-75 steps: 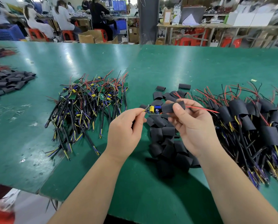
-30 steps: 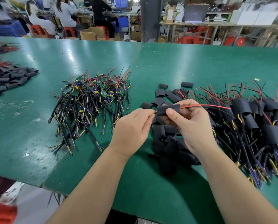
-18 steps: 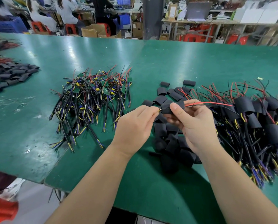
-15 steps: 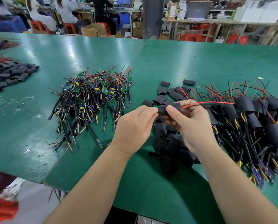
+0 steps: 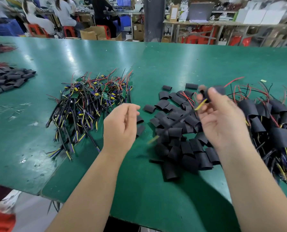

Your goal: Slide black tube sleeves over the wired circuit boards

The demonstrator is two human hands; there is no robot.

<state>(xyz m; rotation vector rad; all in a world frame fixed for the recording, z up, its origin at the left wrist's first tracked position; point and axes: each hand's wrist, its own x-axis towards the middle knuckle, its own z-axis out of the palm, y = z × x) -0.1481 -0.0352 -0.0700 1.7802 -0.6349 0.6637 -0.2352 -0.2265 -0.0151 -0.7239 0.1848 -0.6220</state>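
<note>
The heap of loose black sleeves (image 5: 178, 131) lay on the green table (image 5: 173, 64) beneath the right hand (image 5: 221, 119). Finished bundles (image 5: 273, 124) crowded the right side, and a tangle of bare wired boards (image 5: 92, 104) lay to the left. The right hand pinched a sleeved board (image 5: 218, 89) at its fingertips, blurred, with a red wire (image 5: 234, 80) trailing off. The left hand (image 5: 121, 126) hung loosely curled and held nothing, between the two heaps. Another sleeve pile (image 5: 10, 79) sat far left. Beyond the heaps the table ran open, and its near edge lay under the forearms.
</note>
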